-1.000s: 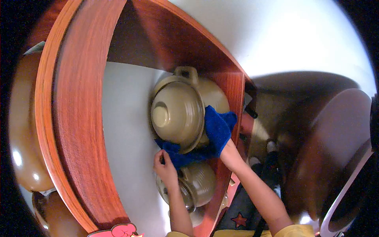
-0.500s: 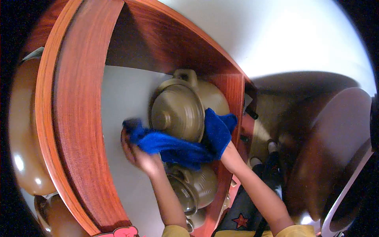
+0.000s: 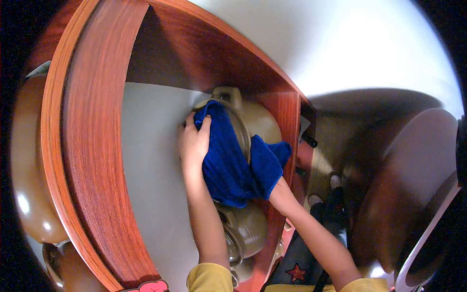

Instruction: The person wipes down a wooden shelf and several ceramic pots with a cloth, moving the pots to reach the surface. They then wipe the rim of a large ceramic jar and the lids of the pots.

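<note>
Up inside the wooden shelf (image 3: pixel 92 146), a large tan clay pot (image 3: pixel 262 119) sits against the white back panel (image 3: pixel 151 160), its handle (image 3: pixel 227 95) pointing toward the shelf's upper board. Draped over the pot's lid side is a blue cloth (image 3: pixel 226 160), which covers most of the front of the pot so only the rim and the far body show. The left hand (image 3: pixel 193 141) lies at the pot's left edge, its grip closed on the upper corner of the blue cloth, fingers curled over the fabric and pressing it against the pot. The right hand (image 3: pixel 268 168) is buried under the cloth's right fold beside the pot; only the wrist shows, so whether its grip is closed or apart cannot be told. Just below the pot stands a second clay pot (image 3: pixel 245 228), smaller and partly hidden behind the left forearm. Yellow sleeves (image 3: pixel 209 277) show at the bottom, well below the pot
</note>
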`<state>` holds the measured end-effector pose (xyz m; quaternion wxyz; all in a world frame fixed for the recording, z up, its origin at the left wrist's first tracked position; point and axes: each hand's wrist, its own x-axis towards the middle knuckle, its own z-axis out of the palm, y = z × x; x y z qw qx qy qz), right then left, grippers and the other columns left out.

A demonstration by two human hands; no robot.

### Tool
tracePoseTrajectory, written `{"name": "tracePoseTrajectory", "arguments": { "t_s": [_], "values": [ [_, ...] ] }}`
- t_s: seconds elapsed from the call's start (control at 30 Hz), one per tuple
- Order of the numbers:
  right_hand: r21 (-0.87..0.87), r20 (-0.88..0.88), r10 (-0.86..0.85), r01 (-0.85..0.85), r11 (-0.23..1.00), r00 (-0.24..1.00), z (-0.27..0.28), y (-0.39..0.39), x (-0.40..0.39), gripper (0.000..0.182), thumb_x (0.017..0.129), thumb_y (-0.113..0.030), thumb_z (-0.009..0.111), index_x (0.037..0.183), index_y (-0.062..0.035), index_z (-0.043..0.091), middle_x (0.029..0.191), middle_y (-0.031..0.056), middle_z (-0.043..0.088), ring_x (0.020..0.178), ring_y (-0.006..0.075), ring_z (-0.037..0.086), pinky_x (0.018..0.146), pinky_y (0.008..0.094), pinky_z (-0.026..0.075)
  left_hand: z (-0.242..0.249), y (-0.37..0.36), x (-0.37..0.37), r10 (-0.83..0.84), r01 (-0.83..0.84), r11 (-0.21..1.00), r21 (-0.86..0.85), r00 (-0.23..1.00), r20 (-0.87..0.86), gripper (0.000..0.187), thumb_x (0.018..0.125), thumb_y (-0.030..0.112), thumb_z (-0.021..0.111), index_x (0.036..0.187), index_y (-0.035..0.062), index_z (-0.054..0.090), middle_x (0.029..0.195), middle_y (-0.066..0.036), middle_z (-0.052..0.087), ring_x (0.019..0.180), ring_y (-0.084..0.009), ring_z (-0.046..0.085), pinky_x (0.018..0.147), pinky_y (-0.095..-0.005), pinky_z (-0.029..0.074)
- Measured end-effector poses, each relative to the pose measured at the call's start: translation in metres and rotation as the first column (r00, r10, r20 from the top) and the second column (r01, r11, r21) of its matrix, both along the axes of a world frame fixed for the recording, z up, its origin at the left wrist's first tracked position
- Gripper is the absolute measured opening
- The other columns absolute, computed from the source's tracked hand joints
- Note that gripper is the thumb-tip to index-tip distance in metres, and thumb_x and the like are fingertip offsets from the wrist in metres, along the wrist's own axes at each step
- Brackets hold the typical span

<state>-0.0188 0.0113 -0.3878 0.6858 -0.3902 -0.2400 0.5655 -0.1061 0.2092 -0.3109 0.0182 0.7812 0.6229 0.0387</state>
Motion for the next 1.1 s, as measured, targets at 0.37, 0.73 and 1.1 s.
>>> {"name": "tracePoseTrajectory", "arguments": {
  "t_s": [0.37, 0.73, 1.1],
  "values": [
    [0.019, 0.167, -0.042, 0.039, 0.999, 0.985, -0.014, 0.000, -0.009, 0.048, 0.092, -0.023, 0.040, 0.133, 0.0011, 0.031, 0.141, 0.0143, 0.028, 0.131, 0.0256, 0.023, 0.108, 0.0312, 0.015, -0.001, -0.037, 0.027, -0.425, 0.459, 0.877, 0.144, 0.879, -0.215, 0.041, 0.081, 0.032, 0.057, 0.108, 0.0014, 0.055, 0.117, -0.019, 0.050, 0.107, -0.0357, 0.048, 0.093, -0.0400, 0.038],
    [-0.044, 0.027, 0.032, -0.031, 0.999, 0.999, -0.011, -0.001, -0.001, 0.049, 0.092, -0.023, 0.041, 0.134, 0.0008, 0.029, 0.142, 0.0134, 0.026, 0.132, 0.0255, 0.022, 0.108, 0.0317, 0.014, 0.011, -0.095, 0.003, -0.401, 0.440, 0.898, 0.009, 0.810, 0.427, 0.019, 0.071, 0.008, 0.067, 0.088, 0.0000, 0.064, 0.091, -0.008, 0.064, 0.090, -0.0220, 0.059, 0.089, -0.0351, 0.042],
    [-0.111, -0.026, 0.027, -0.029, 0.993, 0.999, -0.009, -0.005, 0.001, 0.048, 0.090, -0.016, 0.044, 0.132, 0.0017, 0.032, 0.140, 0.0123, 0.030, 0.131, 0.0225, 0.023, 0.107, 0.0301, 0.014, -0.016, -0.003, 0.037, 0.020, -0.362, 0.863, 0.352, 0.721, 0.693, 0.045, 0.086, 0.026, 0.054, 0.114, -0.0085, 0.048, 0.114, -0.023, 0.052, 0.107, -0.0315, 0.049, 0.093, -0.0362, 0.036]
  ]
}}
